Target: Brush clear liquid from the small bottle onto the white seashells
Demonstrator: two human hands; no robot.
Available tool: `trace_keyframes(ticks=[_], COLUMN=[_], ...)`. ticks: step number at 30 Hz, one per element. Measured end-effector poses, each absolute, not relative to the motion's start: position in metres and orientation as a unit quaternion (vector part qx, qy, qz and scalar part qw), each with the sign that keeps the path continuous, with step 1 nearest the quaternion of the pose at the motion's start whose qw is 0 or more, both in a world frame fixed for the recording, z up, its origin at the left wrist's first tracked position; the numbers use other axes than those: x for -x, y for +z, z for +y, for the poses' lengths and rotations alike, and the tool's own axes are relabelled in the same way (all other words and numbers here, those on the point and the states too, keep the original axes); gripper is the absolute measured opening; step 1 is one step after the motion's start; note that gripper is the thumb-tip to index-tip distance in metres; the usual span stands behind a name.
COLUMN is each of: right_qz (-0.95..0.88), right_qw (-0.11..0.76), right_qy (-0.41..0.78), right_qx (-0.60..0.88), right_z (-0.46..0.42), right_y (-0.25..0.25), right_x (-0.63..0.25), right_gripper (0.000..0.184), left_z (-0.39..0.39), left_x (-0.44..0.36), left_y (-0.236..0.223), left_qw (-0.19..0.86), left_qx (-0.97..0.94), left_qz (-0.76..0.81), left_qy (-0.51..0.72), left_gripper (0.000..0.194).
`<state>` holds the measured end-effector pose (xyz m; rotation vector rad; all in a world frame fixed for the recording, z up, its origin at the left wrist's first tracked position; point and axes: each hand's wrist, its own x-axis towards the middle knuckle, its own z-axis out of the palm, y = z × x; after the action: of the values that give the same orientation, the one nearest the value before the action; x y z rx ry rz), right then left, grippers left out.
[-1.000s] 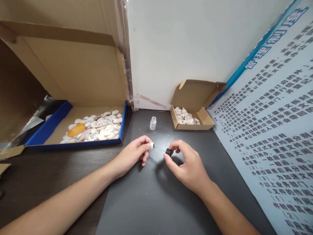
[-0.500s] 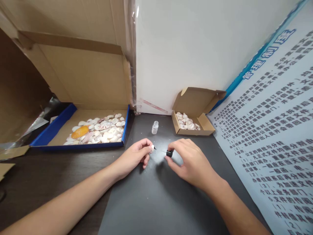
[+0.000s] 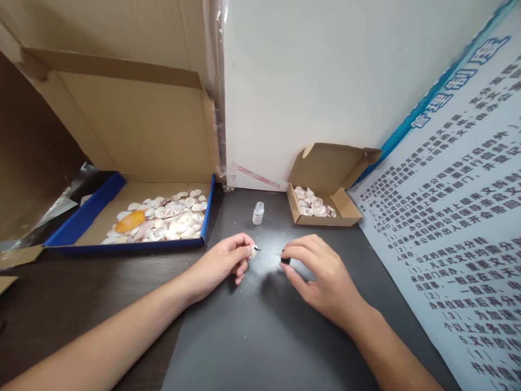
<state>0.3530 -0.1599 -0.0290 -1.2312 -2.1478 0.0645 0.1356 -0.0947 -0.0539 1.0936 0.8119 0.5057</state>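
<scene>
In the head view, my left hand [image 3: 228, 259] pinches a small white shell [image 3: 253, 252] between thumb and fingertips. A short dark tip [image 3: 258, 249] shows at the shell's right side; whether it touches the shell I cannot tell. To the right, my right hand [image 3: 319, 269] grips a black bottle cap [image 3: 285, 257] between thumb and fingers. Any stem between the cap and the dark tip is too faint to make out. Behind both hands, a small clear bottle [image 3: 258, 213] with a pale label stands upright, its mouth uncapped.
On the left lies a blue-edged cardboard box [image 3: 208, 212] with many shells and an orange one [image 3: 130, 221]. A smaller cardboard box [image 3: 325, 220] at the back right holds more shells. A white board [image 3: 325, 81] and a printed sheet [image 3: 468, 217] border the dark table [image 3: 236, 336].
My right hand, with the black cap, has shifted slightly to the right, away from the shell. The left hand has stayed nearly in place. The view has shifted a little.
</scene>
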Motion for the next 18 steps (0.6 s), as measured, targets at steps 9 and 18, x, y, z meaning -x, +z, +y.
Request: trace_keyframes(ticks=[9,18], right_qz=[-0.817,-0.802], right_qw=[0.349,0.371], right_qy=[0.039,0.039], right_qx=[0.457,0.466], right_z=[-0.1646,-0.1651], right_y=[-0.0303,-0.0311], right_x=[-0.3502,-0.3497], right_gripper=[0.01,0.011], left_z=[-0.0954,-0.096], left_x=[-0.1362,-0.136], left_y=[-0.0526,-0.0499], left_qw=[0.741,0.741], left_qx=[-0.51,-0.511], left_qz=[0.371,0.372], left_qy=[0.229,0.227], left_gripper=[0.027,0.027])
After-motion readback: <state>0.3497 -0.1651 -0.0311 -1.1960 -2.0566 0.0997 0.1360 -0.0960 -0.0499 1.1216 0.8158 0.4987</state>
